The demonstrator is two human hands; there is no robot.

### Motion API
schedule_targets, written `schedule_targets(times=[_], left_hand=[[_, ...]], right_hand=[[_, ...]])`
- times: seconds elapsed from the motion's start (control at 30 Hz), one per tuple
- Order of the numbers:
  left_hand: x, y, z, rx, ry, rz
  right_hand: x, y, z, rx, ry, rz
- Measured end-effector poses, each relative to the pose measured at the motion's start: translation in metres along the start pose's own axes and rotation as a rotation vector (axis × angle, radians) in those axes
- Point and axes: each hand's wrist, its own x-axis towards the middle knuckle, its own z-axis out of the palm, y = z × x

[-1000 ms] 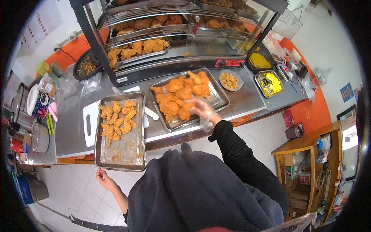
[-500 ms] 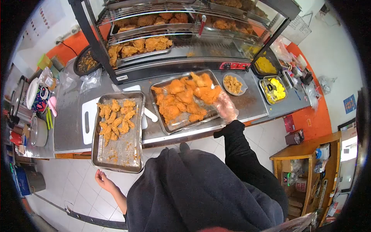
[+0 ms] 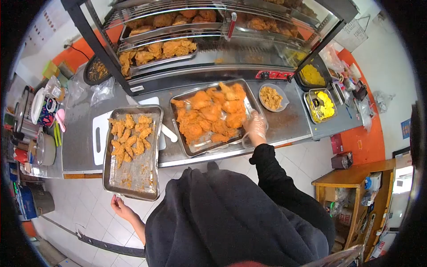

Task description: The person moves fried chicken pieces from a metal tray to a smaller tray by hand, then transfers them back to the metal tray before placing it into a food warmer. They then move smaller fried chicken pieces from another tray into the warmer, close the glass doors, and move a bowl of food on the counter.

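My right hand (image 3: 255,126), in a loose clear plastic glove, is at the right rim of a large metal tray (image 3: 202,146). Its fingers look stretched out, with no piece seen in them; the glove partly blurs them. Fried chicken pieces (image 3: 209,111) cover most of that tray. My bare left hand (image 3: 122,209) is open, fingers loosely bent, just below the near edge of a second metal tray (image 3: 133,180). This tray juts past the counter edge and holds smaller fried chicken pieces (image 3: 129,138) in its far half, with crumbs nearer me.
A glass warming cabinet (image 3: 195,73) with trays of fried chicken stands behind. A white cutting board (image 3: 98,133) lies partly under the left tray. A bowl of fried bits (image 3: 272,98) and a container of yellow food (image 3: 321,107) are at right. A wooden shelf (image 3: 351,175) stands lower right.
My right hand has drawn slightly nearer and left along the large tray's rim. The chicken beside it now lies in a different arrangement. My left hand stays near the second tray's edge.
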Motion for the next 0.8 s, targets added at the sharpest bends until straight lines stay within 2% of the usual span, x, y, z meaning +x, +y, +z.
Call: schedule_targets(times=[0.03, 0.07, 0.13, 0.2, 0.23, 0.3, 0.43, 0.53, 0.6, 0.67, 0.73, 0.77, 0.8], left_hand=[[-0.002, 0.005, 0.002, -0.011, -0.001, -0.009], [-0.004, 0.008, 0.003, -0.021, -0.001, -0.017], [-0.005, 0.011, 0.005, -0.006, -0.001, -0.021], [-0.004, 0.012, 0.007, 0.002, -0.006, -0.023], [-0.003, 0.01, 0.007, 0.01, -0.012, -0.004], [-0.006, 0.009, 0.007, 0.019, -0.015, 0.014], [-0.006, 0.014, 0.008, 0.021, -0.006, 0.021], [-0.003, 0.01, 0.003, 0.029, 0.001, 0.023], [-0.002, 0.008, 0.0, 0.034, 0.014, 0.021], [-0.003, 0.008, -0.004, 0.018, 0.039, 0.021], [-0.007, 0.012, -0.006, 0.017, 0.053, 0.014], [-0.008, 0.013, -0.006, 0.015, 0.058, 0.007], [-0.008, 0.012, -0.007, 0.015, 0.064, 0.006]], right_hand=[[-0.004, 0.001, 0.001, 0.021, 0.205, -0.152], [-0.007, 0.0, 0.006, 0.023, 0.2, -0.149], [-0.015, -0.004, 0.021, 0.062, -0.066, -0.465], [-0.036, -0.016, 0.029, 0.168, -0.266, -0.567], [-0.041, -0.025, 0.035, 0.168, -0.266, -0.565], [-0.048, -0.04, 0.047, -0.14, -0.251, -0.633], [-0.045, -0.046, 0.054, -0.091, -0.238, -0.606], [-0.031, -0.041, 0.043, 0.085, -0.172, -0.665], [-0.023, -0.041, 0.022, 0.39, -0.555, -0.312], [-0.011, -0.017, 0.034, 0.486, -0.492, -0.319], [0.005, -0.016, 0.025, 1.272, -0.833, 0.12], [0.009, -0.041, 0.003, 1.229, -0.806, 0.218], [0.018, -0.05, 0.008, 1.228, -0.811, 0.214]])
